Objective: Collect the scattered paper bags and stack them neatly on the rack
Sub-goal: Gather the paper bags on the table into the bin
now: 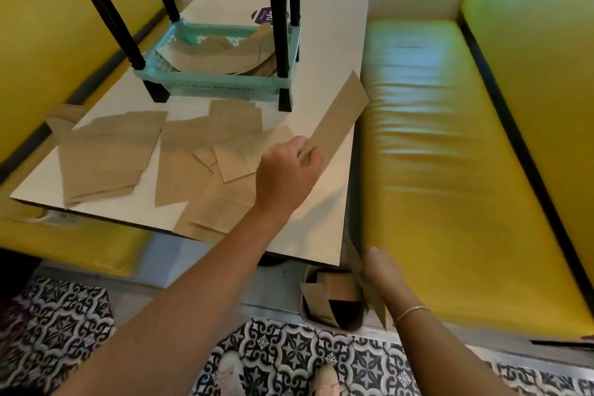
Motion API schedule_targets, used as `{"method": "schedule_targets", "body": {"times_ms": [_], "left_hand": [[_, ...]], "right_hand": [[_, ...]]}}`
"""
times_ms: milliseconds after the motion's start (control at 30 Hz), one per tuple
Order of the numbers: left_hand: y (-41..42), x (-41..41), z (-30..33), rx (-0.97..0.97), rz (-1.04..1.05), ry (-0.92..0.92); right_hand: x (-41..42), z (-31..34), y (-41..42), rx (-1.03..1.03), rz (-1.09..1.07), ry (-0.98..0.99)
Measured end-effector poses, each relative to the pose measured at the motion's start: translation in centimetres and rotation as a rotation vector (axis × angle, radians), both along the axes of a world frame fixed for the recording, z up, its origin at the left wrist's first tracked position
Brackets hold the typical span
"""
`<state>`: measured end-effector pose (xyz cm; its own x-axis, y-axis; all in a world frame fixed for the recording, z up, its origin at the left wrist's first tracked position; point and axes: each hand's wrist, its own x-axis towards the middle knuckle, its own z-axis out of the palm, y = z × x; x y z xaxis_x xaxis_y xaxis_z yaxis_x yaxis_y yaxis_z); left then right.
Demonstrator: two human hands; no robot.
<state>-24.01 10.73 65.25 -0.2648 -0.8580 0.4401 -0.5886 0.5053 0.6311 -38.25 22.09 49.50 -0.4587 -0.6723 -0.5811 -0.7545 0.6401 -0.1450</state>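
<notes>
While most paper bags (109,157) lie flat and overlapping across the near half of the white table (324,42), one long bag (340,116) is lifted off it at an angle, its far end up toward the table's right edge. Left hand (289,170): fingers curled, pinching the near end of that long bag. Right hand (382,267): low, just beside the table's near right corner, gripping another bag (369,292) seen edge-on; exact finger position cannot be made out. Below that hand, more bags (334,299) sit in a small bin on the floor.

Rack (218,80): teal trays on black legs, standing on the far part of the table. Its bottom tray already holds a few bags (221,51), lying unevenly. Behind it, a larger bag with a purple mark (265,15).

Yellow padded benches (450,154) flank the table on both sides. Patterned black-and-white floor tiles (289,357) at the bottom.
</notes>
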Motion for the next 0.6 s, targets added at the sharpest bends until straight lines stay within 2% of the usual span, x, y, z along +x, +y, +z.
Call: {"method": "schedule_targets", "body": {"times_ms": [233,333,400,467,600], "left_hand": [[1.2,-0.7,-0.9,0.099,-0.080,-0.004],[1.7,-1.4,-1.2,0.150,-0.122,-0.004],[2.5,-1.6,-1.6,0.183,-0.203,-0.036],[3.2,-1.9,-2.2,0.250,-0.289,-0.111],[3.9,-3.2,-3.4,0.436,-0.400,-0.427]], "right_hand": [[-0.1,-1.1,-0.2,-0.092,-0.003,-0.059],[-1.8,0.3,-0.3,-0.179,-0.136,-0.124],[-2.9,1.5,-0.4,-0.300,-0.257,-0.220],[-3.7,3.4,-0.3,-0.472,-0.393,-0.398],[-5.6,7.5,0.0,-0.844,-0.596,-0.701]]}}
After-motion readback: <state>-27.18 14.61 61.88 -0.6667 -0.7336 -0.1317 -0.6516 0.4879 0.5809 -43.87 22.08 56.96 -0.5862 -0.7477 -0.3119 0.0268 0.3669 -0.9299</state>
